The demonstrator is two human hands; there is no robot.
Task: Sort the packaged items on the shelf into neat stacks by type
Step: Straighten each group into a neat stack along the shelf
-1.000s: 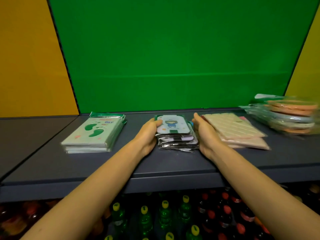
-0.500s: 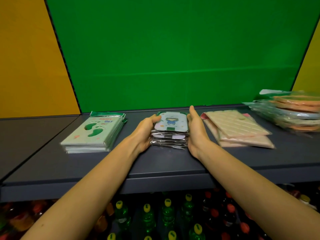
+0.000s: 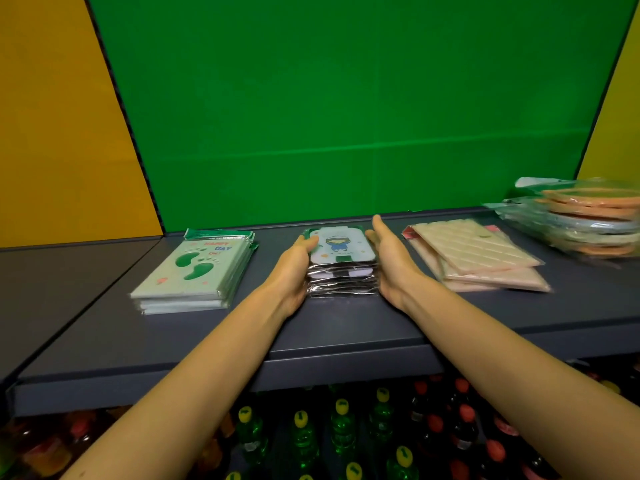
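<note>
Watching the head view from afar, I saw one dark shelf before a green backdrop. At twelve o'clock sat the cartoon-figure packet stack, pressed between two flat palms. The left hand lay against its nine o'clock side, fingers spread open and straight, thumb on the top packet. The right hand touched its three o'clock side, equally flat and gripping nothing. At ten o'clock rested the footprint packet stack, well apart. Near two o'clock lay the cream quilted packets; beyond them, blurred, sat the orange round packets. Bottles stood below at six o'clock.
</note>
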